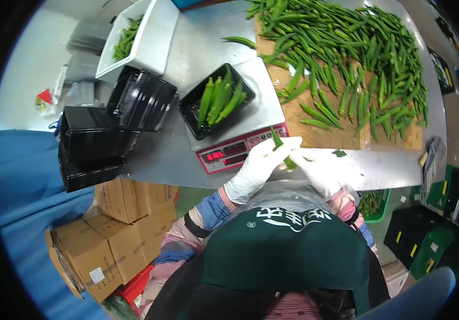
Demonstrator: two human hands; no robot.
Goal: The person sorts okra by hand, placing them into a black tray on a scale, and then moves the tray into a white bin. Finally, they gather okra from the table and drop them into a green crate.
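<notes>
A green okra pod (277, 138) is held in front of my body, its tip pointing up and its lower end showing between my gloved hands. My left hand (258, 164) is closed around its middle. The fingers of my right hand (314, 169) pinch close to the lower end, partly hiding it. Just beyond my left hand stands a red and white scale (242, 150) with a lit red display. On its plate, a black tray (189, 109) sits turned at an angle, holding several okra pods (220, 100) side by side.
Loose okra (341, 48) is heaped on a cardboard sheet (314, 140) at the right. Stacked black trays (93, 133) stand at the left, near a white foam box (160, 37) with okra inside. Cardboard boxes (88, 248) and a green crate (383, 205) are below table height.
</notes>
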